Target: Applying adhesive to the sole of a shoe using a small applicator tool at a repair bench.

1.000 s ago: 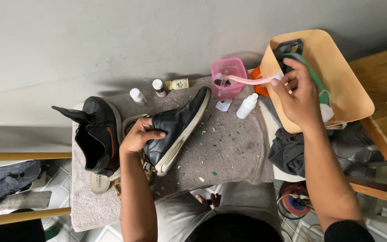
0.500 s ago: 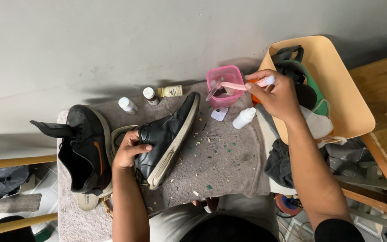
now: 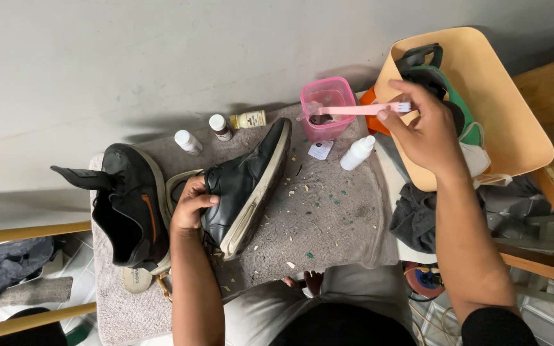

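**Black shoe gripped on its side, pink toothbrush held over the tub**

The left hand (image 3: 190, 205) is clamped on the heel end of a black leather shoe (image 3: 245, 182), fingers curled over the collar and thumb beneath. The shoe lies tipped on its side on the table (image 3: 328, 224), its long axis running diagonally: heel near the person at lower left, toe pointing up and right toward the wall. Its pale, scuffed rubber sole edge faces right, and the smooth, slightly creased upper faces left.

The right hand (image 3: 424, 128) pinches the handle of a pink plastic toothbrush (image 3: 360, 109) between thumb and fingertips. The brush lies almost level, its white bristle end by the fingers, its far end reaching left into a square, translucent pink tub (image 3: 328, 106) that stands near the shoe's toe.

The table is covered with a grey, nubbly towel flecked with green and pale crumbs. A second black shoe (image 3: 126, 205) with an orange mark lies just left of the held one, its opening facing the person. Along the wall side stand a small white bottle (image 3: 188, 141), a brown-banded bottle (image 3: 220, 127) and a yellowish bottle (image 3: 249, 119) lying down. Another white squeeze bottle (image 3: 358, 153) lies beside the tub. A tan, smooth-walled plastic basin (image 3: 514, 122) sits tilted at the right, behind the right hand.
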